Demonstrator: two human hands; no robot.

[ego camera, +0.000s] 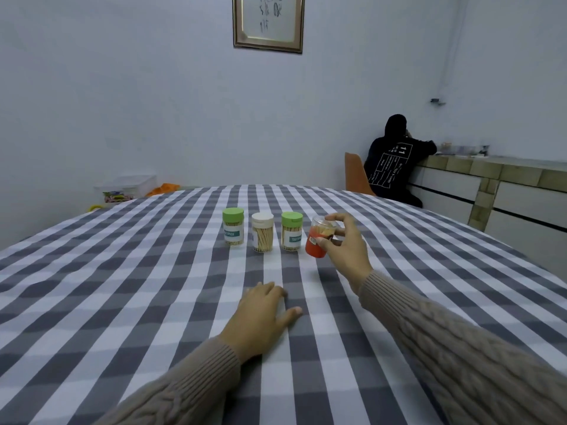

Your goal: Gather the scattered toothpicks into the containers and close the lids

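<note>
- The table (122, 271), under a grey-and-white checked cloth, fills the lower view; I see no loose toothpicks on it, though thin sticks could hide against the stripes, so stragglers may be missed.
- The left hand (260, 317) lies near the middle of the cloth, palm down, fingers relaxed and spread, gripping nothing. From there it cannot steady a jar if one tips.
- The right hand (343, 243), at about one o'clock from the left, has thumb and fingers curled round the red container (317, 240), which leans to the left; whether its base touches the cloth I cannot tell. Its clear lid looks seated, but if it is loose, the tilt could spill the sticks back out.
- Three upright jars stand in a row at twelve o'clock from the left hand: a green-lidded jar (233, 227), a white-lidded jar (262, 232) and a second green-lidded jar (291, 230), all capped and full of toothpicks.
- The red container is just beside the second green jar, at its three o'clock; setting it down carelessly could knock that jar into its neighbours.
</note>
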